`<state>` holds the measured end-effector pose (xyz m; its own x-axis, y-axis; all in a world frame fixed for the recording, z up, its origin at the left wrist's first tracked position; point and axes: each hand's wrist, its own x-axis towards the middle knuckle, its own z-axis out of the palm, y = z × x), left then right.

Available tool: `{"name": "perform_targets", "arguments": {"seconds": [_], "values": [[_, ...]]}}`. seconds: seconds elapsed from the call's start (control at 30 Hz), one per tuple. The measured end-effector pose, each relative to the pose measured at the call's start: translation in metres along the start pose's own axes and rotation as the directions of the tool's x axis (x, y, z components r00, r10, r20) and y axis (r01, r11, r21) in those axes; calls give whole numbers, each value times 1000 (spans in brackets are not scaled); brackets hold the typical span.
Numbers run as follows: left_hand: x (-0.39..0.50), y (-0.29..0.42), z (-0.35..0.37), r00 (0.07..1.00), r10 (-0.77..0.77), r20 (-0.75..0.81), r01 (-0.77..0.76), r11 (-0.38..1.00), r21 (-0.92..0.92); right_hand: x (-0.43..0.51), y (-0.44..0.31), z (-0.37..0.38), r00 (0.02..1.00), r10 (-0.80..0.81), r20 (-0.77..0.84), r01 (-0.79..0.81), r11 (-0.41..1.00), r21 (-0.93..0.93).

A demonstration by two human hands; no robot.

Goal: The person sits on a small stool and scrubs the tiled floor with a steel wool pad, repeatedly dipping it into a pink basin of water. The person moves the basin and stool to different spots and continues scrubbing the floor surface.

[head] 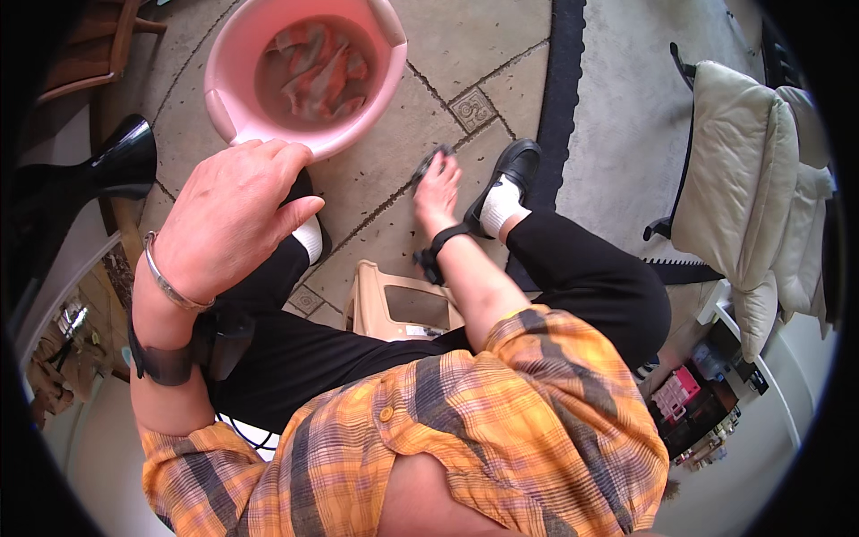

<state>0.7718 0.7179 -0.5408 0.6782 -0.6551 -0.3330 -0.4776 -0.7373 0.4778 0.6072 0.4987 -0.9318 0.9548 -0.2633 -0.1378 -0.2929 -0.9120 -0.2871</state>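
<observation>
At the near rim of a pink plastic basin (369, 124) is my left hand (231, 218), its back towards me. Its fingertips bend down out of sight, so whether they grip the rim cannot be told. In the basin, red-and-grey cloth (325, 77) lies in cloudy water. My right hand (439, 191) reaches low between my feet, close to the tiled floor. A small dark grey item (429, 161), blurred, is held under its fingers; its kind is unclear.
A beige plastic stool (376, 302) stands between my legs. A dark-edged grey mat (611, 127) and a cream cushioned chair (735, 174) are on the right. At the left are a glossy black object (124, 158) and a wooden chair (90, 50).
</observation>
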Motion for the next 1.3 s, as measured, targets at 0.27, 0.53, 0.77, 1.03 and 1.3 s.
{"name": "perform_targets", "arguments": {"seconds": [0.27, 0.53, 0.77, 1.03, 1.3], "values": [[-4, 0, -3, 1000, -16, -9, 16, 1000, -12, 105, 51, -31, 990, 124, -60, -130, 986, -106], [-4, 0, 0, 1000, -15, 5, 15, 1000, -9, -1, -5, -6, 997, -9, 82, 13, 999, -44], [-12, -6, 3, 996, 46, -70, -46, 999, 11, 65, 23, -40, 998, 35, 57, -31, 996, -81], [-20, -13, 5, 990, 41, -133, -41, 999, -1, -40, 7, -34, 649, -719, 249, 714, 688, 127], [-25, -15, 0, 979, 70, -189, -62, 997, 49, 13, 24, -40, 866, -452, 213, 464, 886, -5]]}}
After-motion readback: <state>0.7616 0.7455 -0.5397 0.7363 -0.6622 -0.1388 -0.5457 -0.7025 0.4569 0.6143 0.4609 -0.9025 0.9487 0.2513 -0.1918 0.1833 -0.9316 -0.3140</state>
